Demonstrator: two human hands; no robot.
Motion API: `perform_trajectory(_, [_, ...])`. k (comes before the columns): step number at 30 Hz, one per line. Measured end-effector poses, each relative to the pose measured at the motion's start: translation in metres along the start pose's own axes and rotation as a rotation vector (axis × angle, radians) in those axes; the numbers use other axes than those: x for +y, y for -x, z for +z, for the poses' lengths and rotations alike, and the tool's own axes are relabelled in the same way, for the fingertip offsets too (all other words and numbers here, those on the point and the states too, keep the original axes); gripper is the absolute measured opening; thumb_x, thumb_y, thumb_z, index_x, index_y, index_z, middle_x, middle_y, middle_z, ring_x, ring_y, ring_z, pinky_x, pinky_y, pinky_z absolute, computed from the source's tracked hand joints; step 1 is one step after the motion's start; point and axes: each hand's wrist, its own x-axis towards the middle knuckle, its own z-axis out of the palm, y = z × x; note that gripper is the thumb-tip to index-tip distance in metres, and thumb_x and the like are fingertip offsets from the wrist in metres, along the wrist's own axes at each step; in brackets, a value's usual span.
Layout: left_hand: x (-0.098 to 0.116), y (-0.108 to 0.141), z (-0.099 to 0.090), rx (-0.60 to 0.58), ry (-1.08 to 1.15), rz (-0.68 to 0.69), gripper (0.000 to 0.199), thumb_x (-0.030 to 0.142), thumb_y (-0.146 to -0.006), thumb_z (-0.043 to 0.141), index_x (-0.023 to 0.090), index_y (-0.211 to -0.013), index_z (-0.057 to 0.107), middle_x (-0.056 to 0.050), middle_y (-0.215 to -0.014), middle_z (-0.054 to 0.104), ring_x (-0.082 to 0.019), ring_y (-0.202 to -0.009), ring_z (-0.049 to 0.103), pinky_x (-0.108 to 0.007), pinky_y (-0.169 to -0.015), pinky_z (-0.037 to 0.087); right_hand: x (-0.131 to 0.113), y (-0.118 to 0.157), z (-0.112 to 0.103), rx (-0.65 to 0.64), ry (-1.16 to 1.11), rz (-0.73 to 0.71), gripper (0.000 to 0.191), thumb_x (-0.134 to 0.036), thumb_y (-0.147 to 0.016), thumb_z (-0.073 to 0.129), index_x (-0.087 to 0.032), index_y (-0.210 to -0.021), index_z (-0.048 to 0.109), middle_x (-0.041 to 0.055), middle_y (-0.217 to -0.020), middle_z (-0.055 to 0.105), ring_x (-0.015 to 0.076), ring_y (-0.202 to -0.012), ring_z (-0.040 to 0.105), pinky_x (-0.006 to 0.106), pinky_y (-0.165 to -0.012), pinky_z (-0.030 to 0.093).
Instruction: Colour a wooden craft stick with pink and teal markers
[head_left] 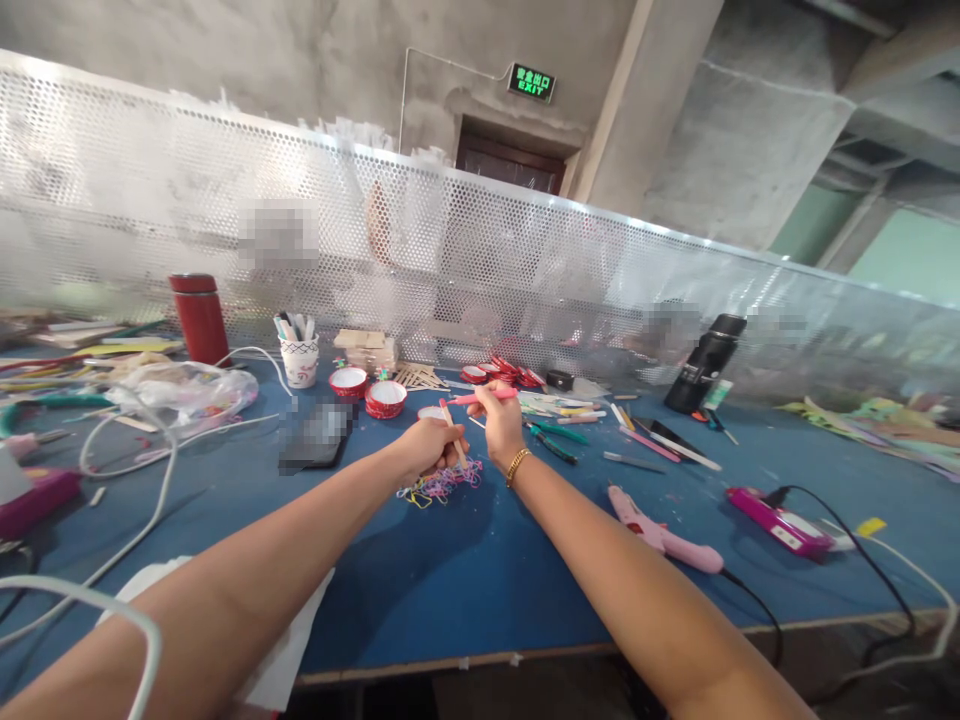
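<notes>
My left hand [427, 446] is closed on a flat wooden craft stick [454, 432], held tilted, its upper end coloured red. Held in my right hand [498, 422] is a pink-red marker [462, 400], its tip at or very close to the stick's upper end; whether they touch I cannot tell. A tangle of coloured strings [442, 486] lies on the blue table just beneath my left hand. Behind the hands, small red-rimmed paper cups [385, 400] stand on the table, one partly hidden by my left hand.
A dark phone [321, 436] and a cup of pens [300, 360] are to the left, near a red bottle [199, 320]. Green-handled pliers [556, 440], a pink glue gun [664, 535], a magenta power strip [780, 522] and a black bottle [705, 362] lie or stand right. Cables cross the table's left side.
</notes>
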Motion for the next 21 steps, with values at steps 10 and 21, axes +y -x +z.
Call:
perform_trajectory(10, [-0.0008,-0.0018,-0.001,0.005,0.002,-0.005,0.033,0.031,-0.092,0.046,0.013,-0.067,0.059,0.003,-0.04,0.046,-0.006,-0.03,0.029,-0.02,-0.034,0.016,0.0002,-0.0015,-0.0007,0.01,0.001,0.007,0.024,-0.042,-0.078,0.061,-0.021,-0.069,0.051,-0.0048,-0.05,0.059,0.0128,-0.05,0.053,0.026,-0.056,0.042])
perform_trajectory(21, [-0.0033,-0.004,-0.0017,0.0,-0.003,0.005,0.034,0.032,-0.092,0.046,0.013,-0.067,0.06,0.003,-0.04,0.046,-0.006,-0.03,0.03,-0.02,-0.034,0.017,0.0013,-0.001,-0.0004,-0.003,-0.003,0.004,0.022,-0.04,-0.078,0.061,-0.022,-0.069,0.052,-0.0046,-0.05,0.06,0.0129,-0.05,0.053,0.027,-0.057,0.042])
